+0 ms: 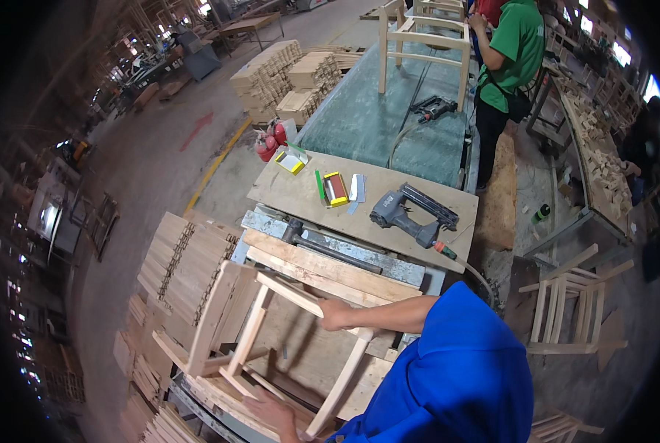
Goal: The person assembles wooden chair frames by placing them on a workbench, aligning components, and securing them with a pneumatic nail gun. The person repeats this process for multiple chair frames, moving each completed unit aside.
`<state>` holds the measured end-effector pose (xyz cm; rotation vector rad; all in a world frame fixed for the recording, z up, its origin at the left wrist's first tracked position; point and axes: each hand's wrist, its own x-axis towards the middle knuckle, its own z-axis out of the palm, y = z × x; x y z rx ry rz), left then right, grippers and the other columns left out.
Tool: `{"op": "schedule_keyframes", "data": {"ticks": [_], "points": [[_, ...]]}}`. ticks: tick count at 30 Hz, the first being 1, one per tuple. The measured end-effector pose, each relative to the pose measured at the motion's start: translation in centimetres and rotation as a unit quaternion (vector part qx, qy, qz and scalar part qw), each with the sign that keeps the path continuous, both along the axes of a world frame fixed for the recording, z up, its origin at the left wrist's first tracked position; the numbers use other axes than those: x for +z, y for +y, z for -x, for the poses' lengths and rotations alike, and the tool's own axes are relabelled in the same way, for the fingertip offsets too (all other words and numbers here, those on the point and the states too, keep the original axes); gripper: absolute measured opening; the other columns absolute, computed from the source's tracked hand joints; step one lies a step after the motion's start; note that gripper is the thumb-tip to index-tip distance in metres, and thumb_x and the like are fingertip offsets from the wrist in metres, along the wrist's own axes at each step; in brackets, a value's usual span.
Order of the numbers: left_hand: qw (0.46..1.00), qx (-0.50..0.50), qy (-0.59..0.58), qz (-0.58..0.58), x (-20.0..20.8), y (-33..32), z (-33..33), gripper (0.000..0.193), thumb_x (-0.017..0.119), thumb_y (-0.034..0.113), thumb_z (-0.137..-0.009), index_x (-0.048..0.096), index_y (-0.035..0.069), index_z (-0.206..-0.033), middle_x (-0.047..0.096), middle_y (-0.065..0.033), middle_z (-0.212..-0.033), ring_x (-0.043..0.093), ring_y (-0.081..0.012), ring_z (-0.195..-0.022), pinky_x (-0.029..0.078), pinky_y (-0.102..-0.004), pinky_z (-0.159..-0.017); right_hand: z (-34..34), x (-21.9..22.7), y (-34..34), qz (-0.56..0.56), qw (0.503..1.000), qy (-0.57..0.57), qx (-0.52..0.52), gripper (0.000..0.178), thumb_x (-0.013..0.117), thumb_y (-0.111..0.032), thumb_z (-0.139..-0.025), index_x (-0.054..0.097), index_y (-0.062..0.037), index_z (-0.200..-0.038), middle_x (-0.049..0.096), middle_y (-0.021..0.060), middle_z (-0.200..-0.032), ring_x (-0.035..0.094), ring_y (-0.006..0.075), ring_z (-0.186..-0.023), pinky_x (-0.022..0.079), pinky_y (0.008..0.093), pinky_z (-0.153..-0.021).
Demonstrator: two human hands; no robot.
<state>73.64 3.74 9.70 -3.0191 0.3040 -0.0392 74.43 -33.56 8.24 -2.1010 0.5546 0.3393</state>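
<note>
A pale wooden chair frame (pixel 347 378) lies tilted across the near end of the workbench, in front of me. My right hand (pixel 337 314) is closed round its far rail, with the forearm reaching in from the blue sleeve. Nearer, at the lower left, my left hand (pixel 271 410) grips a curved rail of the same frame; its fingertips are partly hidden. Just beyond the frame, a dark hammer (pixel 294 231) rests beside thick wooden boards (pixel 322 262). A grey nail gun (pixel 411 214) lies on a plywood board (pixel 300 193), its hose trailing to the right.
Small yellow boxes (pixel 336 190) sit on the plywood. Behind it runs a green-topped table (pixel 359 122) with another chair frame (pixel 427 37) and a drill (pixel 434 108). A person in green (pixel 520 52) stands there. Wood stacks (pixel 186 258) flank my left; a chair frame (pixel 577 310) stands right.
</note>
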Motion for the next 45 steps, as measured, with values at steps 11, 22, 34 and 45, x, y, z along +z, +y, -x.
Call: {"op": "schedule_keyframes", "data": {"ticks": [11,22,34,45], "points": [[0.906,-0.006,-0.239,0.348,19.9,4.9,6.5,0.091,0.048,-0.006,-0.079,0.023,0.005,-0.166,0.035,-0.0251,-0.164,0.04,-0.0346,-0.15,0.028,-0.0402,-0.125,6.5,18.7,-1.8,-0.016,0.935,-0.349,0.056,0.049,0.071,-0.02,-0.084,0.06,-0.0072,-0.129,0.071,0.0258,-0.108,0.07,0.0432,-0.102,0.055,0.0479,-0.089],[0.413,-0.122,-0.07,0.9,32.7,0.6,11.6,0.04,0.056,0.021,-0.107,0.049,0.0,-0.139,0.045,-0.0004,-0.083,0.044,-0.0082,-0.065,0.043,-0.023,-0.059,15.5,47.1,-6.9,0.203,0.695,-0.672,0.154,0.032,0.076,-0.018,-0.086,0.063,-0.0047,-0.111,0.072,0.0169,-0.09,0.073,0.0338,-0.086,0.056,0.0463,-0.076],[0.12,-0.274,0.09,0.95,29.4,-22.9,7.1,0.014,0.059,0.014,-0.093,0.056,0.003,-0.1,0.045,-0.0031,-0.076,0.043,-0.0146,-0.063,0.042,-0.0312,-0.06,22.8,37.1,-11.7,-0.069,0.62,-0.774,-0.111,0.059,0.075,-0.02,-0.098,0.041,0.0015,-0.141,0.061,0.0111,-0.106,0.064,0.0149,-0.09,0.052,0.0315,-0.085],[0.139,-0.201,0.314,0.918,25.0,-50.6,3.0,0.012,0.061,0.014,-0.091,0.068,0.006,-0.096,0.047,-0.0005,-0.074,0.044,-0.0151,-0.068,0.041,-0.0357,-0.067,22.7,29.0,-34.5,-0.108,0.651,-0.683,-0.315,0.038,0.062,0.0,-0.097,0.042,-0.0018,-0.129,0.055,0.0028,-0.094,0.056,0.0071,-0.078,0.049,0.0245,-0.068]]}}
